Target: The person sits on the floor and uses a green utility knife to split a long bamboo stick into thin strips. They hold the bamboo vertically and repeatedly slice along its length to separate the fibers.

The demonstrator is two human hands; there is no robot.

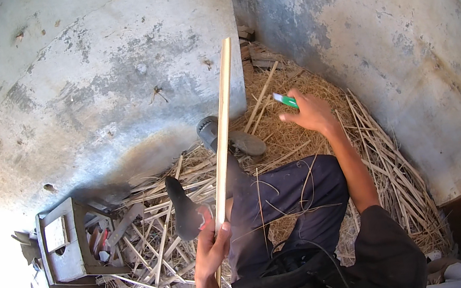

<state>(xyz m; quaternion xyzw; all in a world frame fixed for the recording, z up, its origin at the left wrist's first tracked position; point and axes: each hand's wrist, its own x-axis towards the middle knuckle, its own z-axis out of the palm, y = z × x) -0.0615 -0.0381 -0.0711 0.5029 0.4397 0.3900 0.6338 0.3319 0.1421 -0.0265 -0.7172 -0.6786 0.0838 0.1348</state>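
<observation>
My left hand (210, 252) is closed around the lower part of a long pale strip, split cane or wood by its look (222, 145). The strip stands slanted in front of me, its top end against the backdrop of the wall. Away to the right, my right hand (316, 113) grips a small green-handled knife (287, 100), its whitish tip pointing left and away from me. The knife and the strip are apart. Thin curled shavings (309, 183) lie across my dark trousers (286, 189).
Loose strips (159, 264) cover the floor at left; more (390, 179) lean along the right wall (403, 56). Fine straw-like shavings (297, 145) heap in the corner. A worn box-like wooden frame (76, 237) sits at left. My feet, one in a dark sock (182, 209), are ahead.
</observation>
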